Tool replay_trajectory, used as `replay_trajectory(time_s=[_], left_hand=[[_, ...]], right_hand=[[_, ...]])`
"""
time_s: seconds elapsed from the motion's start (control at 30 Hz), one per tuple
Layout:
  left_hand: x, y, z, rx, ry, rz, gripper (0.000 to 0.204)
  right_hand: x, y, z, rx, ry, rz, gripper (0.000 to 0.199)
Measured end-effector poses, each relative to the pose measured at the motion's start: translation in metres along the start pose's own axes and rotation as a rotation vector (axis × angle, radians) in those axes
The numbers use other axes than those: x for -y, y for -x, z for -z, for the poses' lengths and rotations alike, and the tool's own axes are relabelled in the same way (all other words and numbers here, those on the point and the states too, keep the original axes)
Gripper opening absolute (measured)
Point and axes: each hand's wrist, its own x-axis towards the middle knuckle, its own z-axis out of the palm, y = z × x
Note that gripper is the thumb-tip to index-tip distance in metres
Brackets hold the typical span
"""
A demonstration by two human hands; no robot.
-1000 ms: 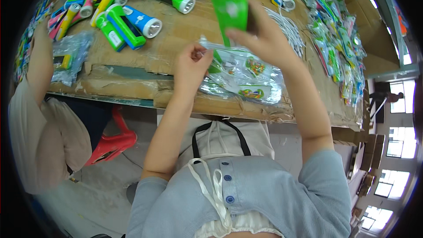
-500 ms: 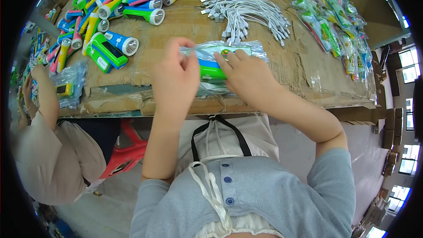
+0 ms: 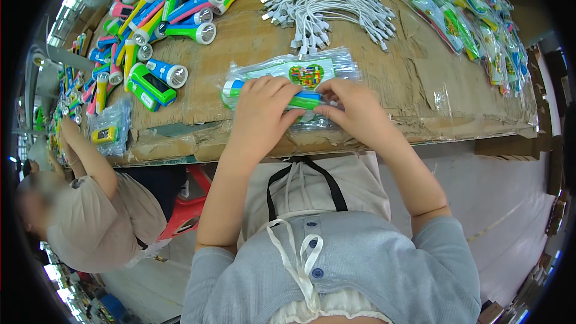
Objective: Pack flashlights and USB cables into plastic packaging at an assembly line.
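Observation:
A blue and green flashlight (image 3: 308,100) lies crosswise near the table's front edge, with clear film around it. My left hand (image 3: 259,114) is wrapped over its middle, fingers on top and thumb along the near side. Just past its right end, my right hand (image 3: 360,115) pinches the clear plastic bag (image 3: 332,105) between thumb and fingers. Beneath and behind lies a stack of clear bags (image 3: 343,63); the top one bears a green-edged print with a colourful oval. The flashlight's pale head shows left of my left hand.
White charging cables (image 3: 336,12) lie bundled beyond the bags. Loose flashlights (image 3: 157,87) are heaped at the far left, and bagged ones (image 3: 456,30) at the far right. Another person's arm (image 3: 90,156) reaches in at the left beside a red stool (image 3: 191,201).
My left hand has come down from beside the bag onto the flashlight. My right hand has gone from lying flat on the bag to pinching at the flashlight's right end.

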Motion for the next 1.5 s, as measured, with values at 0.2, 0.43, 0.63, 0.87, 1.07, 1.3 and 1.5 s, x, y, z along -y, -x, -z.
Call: replay_trajectory(time_s=[0.2, 0.43, 0.63, 0.87, 1.07, 1.3, 1.5], left_hand=[[-0.005, -0.004, 0.004, 0.092, 0.044, 0.031, 0.029], [-0.041, -0.021, 0.001, 0.031, 0.162, 0.021, 0.02], [-0.042, -0.031, -0.005, 0.028, -0.009, -0.23, 0.014], [0.029, -0.02, -0.006, 0.03, -0.187, -0.031, 0.014], [0.056, -0.037, -0.036, -0.057, 0.063, 0.15, 0.022], [0.049, -0.035, -0.034, -0.034, 0.237, 0.324, 0.016], [0.045, -0.035, -0.049, -0.275, 0.184, 0.14, 0.014]], right_hand=[[0.006, 0.002, 0.009, -0.131, 0.111, 0.05, 0.017], [0.01, 0.018, 0.004, -0.234, -0.229, 0.007, 0.029], [0.019, 0.029, 0.024, -0.171, -0.357, -0.183, 0.025], [-0.079, 0.019, 0.13, -0.825, -0.115, -0.119, 0.01], [-0.109, 0.027, 0.18, -0.896, 0.995, -0.386, 0.035], [-0.044, -0.08, 0.029, -0.078, 0.659, 0.492, 0.045], [-0.092, -0.152, 0.007, -0.068, 0.837, 0.324, 0.051]])
